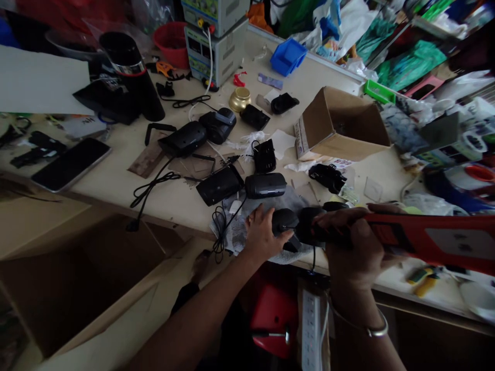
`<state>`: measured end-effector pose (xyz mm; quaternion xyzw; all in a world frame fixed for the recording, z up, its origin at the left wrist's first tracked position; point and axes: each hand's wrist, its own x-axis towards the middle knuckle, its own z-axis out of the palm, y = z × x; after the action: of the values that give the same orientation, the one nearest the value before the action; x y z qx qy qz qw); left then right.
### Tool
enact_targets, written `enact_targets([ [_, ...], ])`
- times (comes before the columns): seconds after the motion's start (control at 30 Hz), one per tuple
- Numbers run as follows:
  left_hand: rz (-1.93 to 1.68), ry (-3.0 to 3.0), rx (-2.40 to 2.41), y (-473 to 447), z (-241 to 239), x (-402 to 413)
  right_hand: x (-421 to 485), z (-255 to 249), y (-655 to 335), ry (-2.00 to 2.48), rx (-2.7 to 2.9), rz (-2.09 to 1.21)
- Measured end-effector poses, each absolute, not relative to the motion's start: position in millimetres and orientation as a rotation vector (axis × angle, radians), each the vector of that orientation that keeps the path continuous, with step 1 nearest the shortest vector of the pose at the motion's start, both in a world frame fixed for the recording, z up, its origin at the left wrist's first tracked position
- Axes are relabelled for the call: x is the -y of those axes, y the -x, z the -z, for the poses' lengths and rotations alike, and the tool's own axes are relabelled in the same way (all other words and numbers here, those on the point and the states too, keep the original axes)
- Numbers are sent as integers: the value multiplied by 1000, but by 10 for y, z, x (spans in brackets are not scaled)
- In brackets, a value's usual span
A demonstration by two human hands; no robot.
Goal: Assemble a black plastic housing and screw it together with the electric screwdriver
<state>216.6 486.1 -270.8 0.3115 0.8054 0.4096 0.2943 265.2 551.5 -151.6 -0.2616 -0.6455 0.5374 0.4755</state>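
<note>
My left hand [262, 232] rests near the table's front edge, its fingers closed on a small black rounded device [284, 221] that lies on a grey cloth [247, 221]. My right hand [358, 242] grips a long red tool [429, 239] with a black front end [315, 229]. That black end touches the black device. A bangle sits on my right wrist. Several similar black devices [265, 185] with cables lie just beyond my hands.
An open cardboard box [342, 123] stands at right of centre. A phone [71, 162] lies at left, a black cylinder [131, 72] and a power supply unit [214, 49] at the back. A blue bin [288, 55] and clutter fill the right. A red stool [273, 317] stands below.
</note>
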Motion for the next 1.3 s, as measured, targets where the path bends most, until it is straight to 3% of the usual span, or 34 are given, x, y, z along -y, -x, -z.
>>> enact_targets([
  [1.3, -1199, -777, -2016, -2164, 2856, -4931, -5489, 1663, -2521, 750, 1791, -1131],
])
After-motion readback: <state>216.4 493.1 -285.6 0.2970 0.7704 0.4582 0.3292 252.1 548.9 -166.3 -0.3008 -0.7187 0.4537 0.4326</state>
